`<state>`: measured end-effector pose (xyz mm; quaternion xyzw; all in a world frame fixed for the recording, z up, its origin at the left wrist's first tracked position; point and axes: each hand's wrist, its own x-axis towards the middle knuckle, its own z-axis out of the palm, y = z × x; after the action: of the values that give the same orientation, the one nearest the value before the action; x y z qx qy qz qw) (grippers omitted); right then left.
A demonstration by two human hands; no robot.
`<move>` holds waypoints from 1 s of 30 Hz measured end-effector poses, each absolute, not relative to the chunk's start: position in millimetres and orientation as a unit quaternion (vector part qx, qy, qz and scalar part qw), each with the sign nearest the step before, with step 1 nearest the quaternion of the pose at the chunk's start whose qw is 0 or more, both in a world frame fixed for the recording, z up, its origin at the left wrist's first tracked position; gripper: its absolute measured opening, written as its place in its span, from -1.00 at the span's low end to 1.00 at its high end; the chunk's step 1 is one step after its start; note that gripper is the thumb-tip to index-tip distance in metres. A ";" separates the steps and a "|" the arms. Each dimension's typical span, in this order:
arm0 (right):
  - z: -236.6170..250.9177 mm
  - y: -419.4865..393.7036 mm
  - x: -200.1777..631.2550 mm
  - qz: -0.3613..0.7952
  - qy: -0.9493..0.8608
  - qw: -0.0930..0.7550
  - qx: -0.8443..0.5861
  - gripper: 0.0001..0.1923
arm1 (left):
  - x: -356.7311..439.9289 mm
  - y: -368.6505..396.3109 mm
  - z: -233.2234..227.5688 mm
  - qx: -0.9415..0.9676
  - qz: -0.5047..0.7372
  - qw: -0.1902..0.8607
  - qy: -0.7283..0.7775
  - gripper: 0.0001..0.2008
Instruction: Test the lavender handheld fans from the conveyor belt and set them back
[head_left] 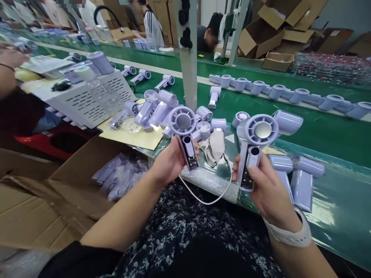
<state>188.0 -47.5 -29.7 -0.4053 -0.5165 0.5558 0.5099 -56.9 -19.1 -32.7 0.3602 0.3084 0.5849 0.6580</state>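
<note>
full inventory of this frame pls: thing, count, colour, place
handheld fans: many, pale lilac, heaped on the green belt ahead, more in a row along the far belt edge
held fans: two, lilac, one in the left hand, one in the right hand
cable: one, white, looping between the hands
cloth: one, beige, on the belt
yellow sheet: one, under the heap
vented metal box: one, white, left
cardboard box of bagged parts: one, brown, lower left
empty cartons: several, brown, far right
co-workers: several, across the belt
left hand: gripping a fan handle
right hand: gripping a fan handle; white wristband
</note>
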 end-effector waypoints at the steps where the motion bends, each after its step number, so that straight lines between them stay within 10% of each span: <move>1: -28.4 -48.6 189.6 0.571 -0.499 0.515 -0.400 -0.71 | -50.6 -22.5 -31.7 0.350 0.583 0.675 0.287 -0.57; 30: -42.6 -59.5 183.0 0.664 -0.392 0.513 -0.377 -0.73 | -14.9 -38.9 -32.6 0.422 0.473 0.740 0.224 -0.50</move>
<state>183.0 -59.5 -42.6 -0.3768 -0.3925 0.6637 0.5134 -14.9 -38.9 -32.6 0.4217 0.2241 0.4733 0.7402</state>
